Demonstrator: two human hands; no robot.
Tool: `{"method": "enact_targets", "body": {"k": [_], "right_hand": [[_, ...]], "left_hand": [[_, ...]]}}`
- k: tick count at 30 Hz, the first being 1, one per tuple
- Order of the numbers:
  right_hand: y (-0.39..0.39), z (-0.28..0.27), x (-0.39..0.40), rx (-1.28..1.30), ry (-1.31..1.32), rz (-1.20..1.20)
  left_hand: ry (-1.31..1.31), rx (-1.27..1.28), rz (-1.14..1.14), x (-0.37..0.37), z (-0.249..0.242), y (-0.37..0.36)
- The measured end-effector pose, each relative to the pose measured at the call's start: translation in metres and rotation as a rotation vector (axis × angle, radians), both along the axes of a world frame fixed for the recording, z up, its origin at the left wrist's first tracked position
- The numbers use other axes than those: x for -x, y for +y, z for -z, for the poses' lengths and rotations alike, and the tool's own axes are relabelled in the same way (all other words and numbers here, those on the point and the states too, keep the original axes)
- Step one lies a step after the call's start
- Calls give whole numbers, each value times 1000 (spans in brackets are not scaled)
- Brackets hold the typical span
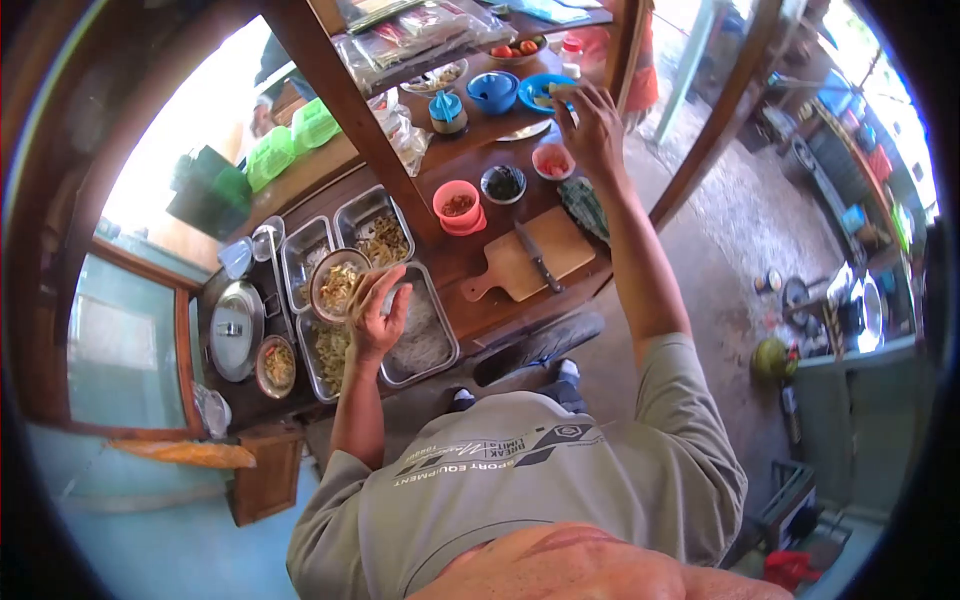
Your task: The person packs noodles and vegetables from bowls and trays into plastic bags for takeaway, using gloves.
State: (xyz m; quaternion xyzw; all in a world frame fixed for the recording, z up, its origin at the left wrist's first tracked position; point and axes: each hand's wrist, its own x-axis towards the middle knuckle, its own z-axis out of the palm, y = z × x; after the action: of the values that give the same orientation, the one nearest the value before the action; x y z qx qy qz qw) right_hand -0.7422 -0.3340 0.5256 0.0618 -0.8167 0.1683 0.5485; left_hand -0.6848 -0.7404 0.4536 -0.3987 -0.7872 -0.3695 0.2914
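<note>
My left hand [376, 318] is at the right side of a small bowl of food with yellowish shreds [322, 290], its fingers curled along the rim and its thumb apart. The bowl overlaps the metal trays below. Farther off, my right hand [594, 125] is stretched out at the blue bowl [529, 104], which holds pale green pieces. Its fingers are spread, with the fingertips over the bowl's right edge. Beneath my left hand, one metal tray [455, 349] holds white noodles. A knife [540, 262] lies across a wooden cutting board [572, 235] between my hands.
A pink container [458, 221] of reddish food, a bowl of dark food [503, 199] and a small pink bowl [553, 176] stand behind the board. A checked cloth [585, 208] lies right of it. A wooden post [378, 120] and a shelf with plastic packets [420, 45] frame the table.
</note>
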Motion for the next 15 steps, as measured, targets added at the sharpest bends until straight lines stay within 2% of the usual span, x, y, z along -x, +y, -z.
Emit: {"method": "enact_targets", "body": {"k": [4,7,10,12,13,15], "right_hand": [[24,-43,63,-188,42,-192],[24,-52,102,-290,24,-208],[29,-49,127,-305,-81,-230],[29,-52,124,-278,-56,-229],[31,-50,125,-260,-43,-231],[34,-46,128,-229,-25,-240]], "left_hand": [[123,20,-27,17,-49,75],[221,37,-29,44,-94,128],[308,97,-102,81,-133,161],[343,131,-154,118,-149,175],[240,120,-177,130,-162,184],[289,170,-242,172,-174,194]]}}
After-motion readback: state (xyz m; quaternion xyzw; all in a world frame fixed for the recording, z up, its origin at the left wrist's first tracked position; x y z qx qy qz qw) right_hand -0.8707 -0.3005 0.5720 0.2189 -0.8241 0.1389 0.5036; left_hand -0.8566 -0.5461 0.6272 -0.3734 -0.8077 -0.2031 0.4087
